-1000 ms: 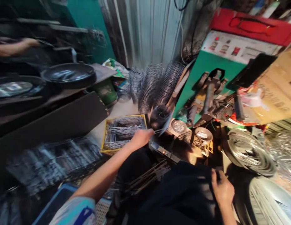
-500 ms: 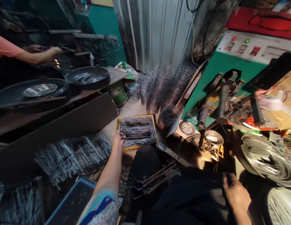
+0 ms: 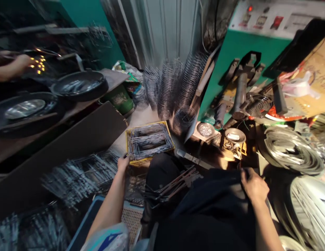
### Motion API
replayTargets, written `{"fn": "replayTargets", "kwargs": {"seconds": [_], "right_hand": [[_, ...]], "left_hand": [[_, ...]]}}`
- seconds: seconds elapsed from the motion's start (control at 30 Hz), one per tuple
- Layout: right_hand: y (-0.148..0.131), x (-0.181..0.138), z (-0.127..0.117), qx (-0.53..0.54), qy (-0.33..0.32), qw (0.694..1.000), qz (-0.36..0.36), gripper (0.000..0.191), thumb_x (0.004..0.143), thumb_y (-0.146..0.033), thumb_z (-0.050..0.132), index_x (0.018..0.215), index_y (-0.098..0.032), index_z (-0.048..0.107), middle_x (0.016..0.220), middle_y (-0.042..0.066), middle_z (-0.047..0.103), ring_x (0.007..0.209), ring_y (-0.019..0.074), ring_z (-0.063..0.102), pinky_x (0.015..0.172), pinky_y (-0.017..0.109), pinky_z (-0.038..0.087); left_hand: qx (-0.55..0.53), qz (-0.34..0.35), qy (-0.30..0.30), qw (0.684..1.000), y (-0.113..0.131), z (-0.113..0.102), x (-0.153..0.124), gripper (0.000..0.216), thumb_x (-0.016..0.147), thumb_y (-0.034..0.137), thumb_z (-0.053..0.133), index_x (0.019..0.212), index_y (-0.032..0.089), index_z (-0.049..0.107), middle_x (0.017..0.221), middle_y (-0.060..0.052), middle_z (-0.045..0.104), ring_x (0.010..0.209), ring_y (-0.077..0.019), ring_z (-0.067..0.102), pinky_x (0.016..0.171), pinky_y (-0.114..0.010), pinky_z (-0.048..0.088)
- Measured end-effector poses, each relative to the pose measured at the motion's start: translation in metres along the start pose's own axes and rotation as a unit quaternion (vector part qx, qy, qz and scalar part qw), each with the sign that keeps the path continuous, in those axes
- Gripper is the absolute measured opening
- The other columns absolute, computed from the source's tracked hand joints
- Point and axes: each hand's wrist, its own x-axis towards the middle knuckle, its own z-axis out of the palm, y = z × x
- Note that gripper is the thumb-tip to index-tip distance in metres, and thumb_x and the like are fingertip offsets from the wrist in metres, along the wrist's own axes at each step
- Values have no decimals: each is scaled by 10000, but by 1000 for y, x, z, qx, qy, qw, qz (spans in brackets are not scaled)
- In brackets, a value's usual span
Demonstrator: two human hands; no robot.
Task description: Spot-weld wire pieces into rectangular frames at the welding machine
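My left hand (image 3: 123, 161) reaches down to the near left corner of a yellow tray (image 3: 131, 134) filled with bent wire frames; its fingers curl at the tray's edge, and what they grip is hidden. My right hand (image 3: 252, 184) rests on my dark-clothed right knee, fingers curled and pinching the cloth near a dark edge. A bundle of rusty wire frames (image 3: 172, 184) lies between my legs.
Stacks of wire frames (image 3: 81, 170) lie at left beside a blue crate (image 3: 83, 226). Coiled springs (image 3: 175, 87) lean on a green machine (image 3: 238, 48). Small metal bowls (image 3: 205, 129), wire coils (image 3: 290, 150) and black pans (image 3: 78, 85) surround me. Another person's hand (image 3: 13, 66) works amid sparks at far left.
My left hand swung from the right of the yellow tray to its near left corner and drew back slightly. My right hand stayed on my knee. The view dipped.
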Motion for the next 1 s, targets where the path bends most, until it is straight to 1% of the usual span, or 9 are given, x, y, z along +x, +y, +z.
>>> {"fn": "replayTargets", "kwargs": {"seconds": [0.1,0.2,0.27,0.33,0.37,0.53,0.77,0.87,1.0], "right_hand": [[-1,-2,0,1,18,1000,7,381,970,-463,446,1053,-190,698,769,112,689,624,223,610,532,300,292],[1,0,-1,5,24,1000,5,373,968,-467,469,1047,-183,697,782,112,688,636,209,587,551,298,255],[2,2,-1,6,23,1000,6,387,971,-482,461,1031,-180,696,791,110,689,638,201,574,559,298,238],[4,2,-2,10,25,1000,4,398,975,-480,451,1018,-167,693,796,109,687,640,193,565,567,298,234],[6,2,-2,15,28,1000,-2,397,978,-473,446,1017,-161,690,802,107,687,646,189,563,571,298,236],[17,-5,1,52,45,997,-28,377,986,-441,425,987,-158,675,857,93,690,677,174,553,587,298,242],[46,-13,11,81,78,994,-2,394,980,-465,443,1013,-154,683,809,90,647,657,167,487,595,296,214],[56,-15,12,91,85,992,7,406,980,-474,443,1021,-154,689,786,87,633,640,158,440,601,288,210],[63,-18,13,95,87,992,18,391,970,-472,471,1023,-159,698,766,91,626,629,155,403,604,298,222]], "left_hand": [[49,14,-79,996,2,-5,-49,376,775,517,711,730,150,644,667,-30,638,712,-208,596,651,-276,465],[96,67,-217,969,15,-2,-111,382,782,549,691,720,174,658,718,-30,647,749,-203,575,718,-279,453],[158,151,-334,917,25,4,-148,333,849,514,636,791,189,677,791,-39,665,786,-205,583,761,-296,449],[227,232,-376,868,32,14,-175,296,878,478,607,841,195,681,840,-57,671,827,-220,594,791,-321,445],[257,259,-369,855,34,18,-183,290,882,467,597,834,192,674,838,-65,665,830,-227,596,790,-331,444],[307,297,-349,834,33,31,-191,277,904,430,550,787,193,632,814,-70,658,794,-221,613,749,-329,450],[344,297,-373,809,59,33,-186,329,863,388,658,1131,198,666,966,-67,690,864,-221,632,782,-311,462],[385,340,-375,772,69,34,-177,203,855,351,659,979,194,696,925,-78,673,872,-239,621,789,-323,449],[417,363,-423,718,64,38,-178,102,882,276,605,873,195,667,886,-74,643,850,-231,605,767,-315,441]]}}
